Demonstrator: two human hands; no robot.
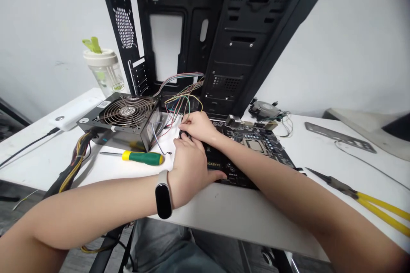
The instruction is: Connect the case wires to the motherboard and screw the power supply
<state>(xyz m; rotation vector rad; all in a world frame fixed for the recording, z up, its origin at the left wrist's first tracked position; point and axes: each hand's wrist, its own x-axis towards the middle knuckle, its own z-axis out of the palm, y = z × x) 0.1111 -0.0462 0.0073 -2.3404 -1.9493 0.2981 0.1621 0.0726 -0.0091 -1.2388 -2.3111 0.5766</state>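
Observation:
A black motherboard (pixel 221 153) marked GIGABYTE lies flat on the table, its processor (pixel 255 146) uncovered. My left hand (pixel 192 164) grips the board's left edge, thumb stretched over the near side and fingers bent at the far left corner. At that same corner my right hand (pixel 200 127) is closed in a pinch. Thin coloured wires (pixel 184 98) run from the computer case (pixel 218 47) to its fingertips, which seem to hold one; the wire's end is hidden. A loose wire with a small black plug (pixel 168 152) lies left of the board.
On the left are a power supply (pixel 128 115), its cable bundle (pixel 72 166), a green-yellow screwdriver (pixel 142 157), a white box-like device (pixel 77 111) and a cup (pixel 104 70). Yellow-handled pliers (pixel 358 196), a CPU cooler (pixel 264 108) and a grey metal strip (pixel 340 136) lie right.

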